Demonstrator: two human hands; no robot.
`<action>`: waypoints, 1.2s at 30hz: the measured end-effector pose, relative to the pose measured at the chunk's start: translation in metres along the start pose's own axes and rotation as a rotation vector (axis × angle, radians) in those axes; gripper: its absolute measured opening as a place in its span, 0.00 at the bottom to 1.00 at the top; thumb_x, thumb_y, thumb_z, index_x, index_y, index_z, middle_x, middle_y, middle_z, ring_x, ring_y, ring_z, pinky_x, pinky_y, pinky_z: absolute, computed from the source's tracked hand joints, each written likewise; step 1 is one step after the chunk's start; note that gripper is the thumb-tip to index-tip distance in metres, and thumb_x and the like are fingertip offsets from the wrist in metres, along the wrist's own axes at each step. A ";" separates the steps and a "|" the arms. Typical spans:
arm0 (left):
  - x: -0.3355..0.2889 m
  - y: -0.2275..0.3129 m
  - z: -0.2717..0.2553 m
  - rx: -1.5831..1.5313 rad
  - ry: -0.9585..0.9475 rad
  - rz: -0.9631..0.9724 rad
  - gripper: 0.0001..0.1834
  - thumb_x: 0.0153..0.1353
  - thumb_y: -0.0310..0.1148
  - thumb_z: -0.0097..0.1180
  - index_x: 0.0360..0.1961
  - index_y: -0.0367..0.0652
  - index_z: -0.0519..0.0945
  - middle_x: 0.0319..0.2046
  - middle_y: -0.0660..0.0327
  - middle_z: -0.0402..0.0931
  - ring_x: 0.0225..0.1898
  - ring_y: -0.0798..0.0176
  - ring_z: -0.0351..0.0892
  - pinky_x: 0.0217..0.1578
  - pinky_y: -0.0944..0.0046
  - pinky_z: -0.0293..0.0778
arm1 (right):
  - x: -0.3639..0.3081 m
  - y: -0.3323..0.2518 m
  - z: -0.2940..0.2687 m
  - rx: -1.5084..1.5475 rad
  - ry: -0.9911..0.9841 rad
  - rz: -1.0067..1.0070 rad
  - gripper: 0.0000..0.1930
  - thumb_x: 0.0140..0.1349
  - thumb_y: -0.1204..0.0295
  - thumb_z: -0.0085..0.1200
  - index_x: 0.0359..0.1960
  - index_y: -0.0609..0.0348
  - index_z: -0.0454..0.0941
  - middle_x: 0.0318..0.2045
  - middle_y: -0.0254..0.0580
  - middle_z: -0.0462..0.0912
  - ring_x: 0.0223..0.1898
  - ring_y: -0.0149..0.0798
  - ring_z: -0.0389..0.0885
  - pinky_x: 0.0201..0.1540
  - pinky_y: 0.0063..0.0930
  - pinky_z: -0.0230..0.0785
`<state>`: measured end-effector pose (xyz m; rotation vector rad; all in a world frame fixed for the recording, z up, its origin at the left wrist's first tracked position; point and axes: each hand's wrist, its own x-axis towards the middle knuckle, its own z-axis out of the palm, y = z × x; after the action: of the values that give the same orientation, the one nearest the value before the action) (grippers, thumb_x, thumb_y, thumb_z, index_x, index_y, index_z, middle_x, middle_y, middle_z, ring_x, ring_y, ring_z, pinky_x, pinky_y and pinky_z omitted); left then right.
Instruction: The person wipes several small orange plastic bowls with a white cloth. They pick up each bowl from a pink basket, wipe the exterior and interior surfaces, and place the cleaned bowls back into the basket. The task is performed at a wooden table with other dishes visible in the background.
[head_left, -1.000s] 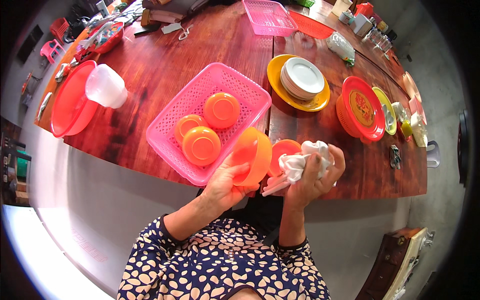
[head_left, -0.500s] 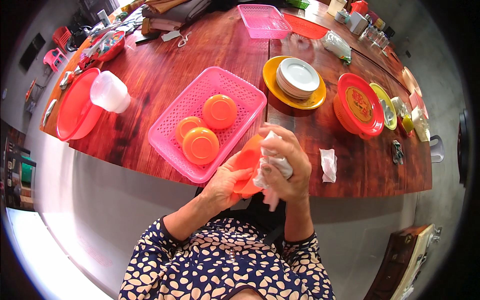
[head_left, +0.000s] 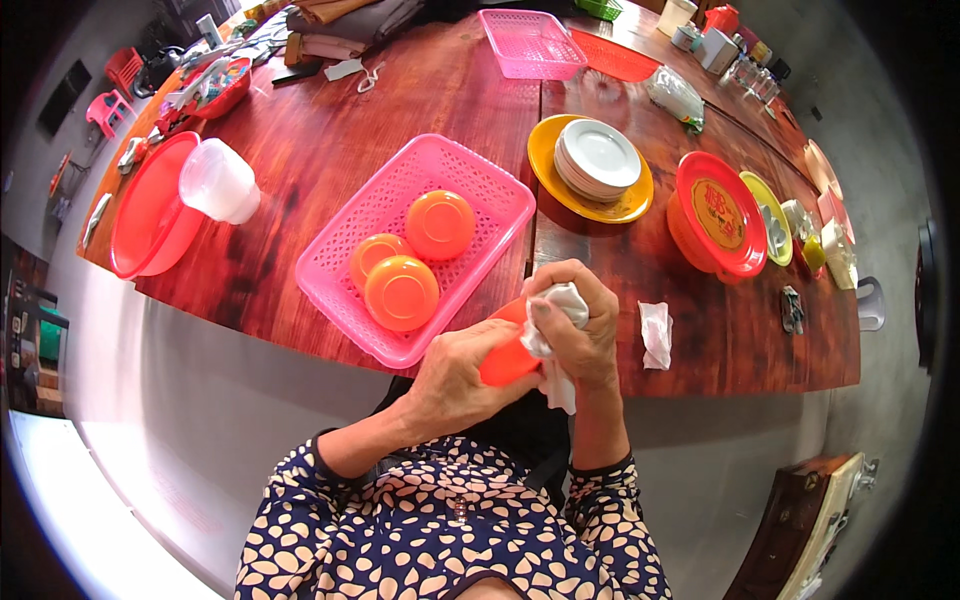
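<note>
Head view: over the table's (head_left: 340, 130) near edge, the left hand (head_left: 462, 372) grips an orange bowl (head_left: 508, 364), while the right hand (head_left: 583, 330) clutches a crumpled white tissue (head_left: 563, 297) against it. Left of them, a pink basket (head_left: 392, 205) beside that edge holds three upturned bowls (head_left: 402, 292); a white sheet (head_left: 656, 335) lies right.

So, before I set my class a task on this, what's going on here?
A person is at a wooden table, both hands in use. The left grip holds an orange bowl; the right grip holds a white wad, tissue or cloth, against it. Just beyond, three more orange bowls sit upside down in a pink basket. A white scrap lies to the right, and white plates are stacked on a yellow dish farther back.
</note>
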<state>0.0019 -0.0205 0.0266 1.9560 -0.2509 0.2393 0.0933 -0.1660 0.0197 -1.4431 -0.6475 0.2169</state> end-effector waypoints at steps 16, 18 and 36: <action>-0.013 -0.011 0.010 -0.428 0.057 -0.179 0.18 0.54 0.27 0.66 0.46 0.37 0.77 0.31 0.66 0.80 0.34 0.75 0.77 0.36 0.71 0.75 | -0.017 0.001 0.018 -0.460 0.131 -0.562 0.15 0.48 0.79 0.60 0.41 0.59 0.80 0.42 0.45 0.78 0.44 0.49 0.76 0.49 0.44 0.69; -0.012 -0.004 0.009 -0.394 0.034 -0.145 0.18 0.54 0.28 0.67 0.45 0.37 0.78 0.28 0.66 0.80 0.32 0.74 0.78 0.35 0.70 0.75 | -0.011 0.003 0.017 -0.178 0.275 -0.331 0.15 0.50 0.82 0.58 0.42 0.61 0.78 0.38 0.46 0.79 0.39 0.48 0.79 0.45 0.38 0.72; -0.022 -0.012 0.004 -0.361 0.113 -0.094 0.23 0.50 0.30 0.70 0.46 0.38 0.76 0.35 0.62 0.79 0.38 0.74 0.77 0.40 0.69 0.75 | -0.014 -0.008 0.030 -0.152 0.232 -0.380 0.16 0.48 0.85 0.57 0.41 0.61 0.76 0.43 0.48 0.77 0.47 0.46 0.78 0.51 0.35 0.70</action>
<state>-0.0154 -0.0186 0.0083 1.5861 -0.1176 0.2250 0.0637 -0.1490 0.0231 -1.4324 -0.7432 -0.2984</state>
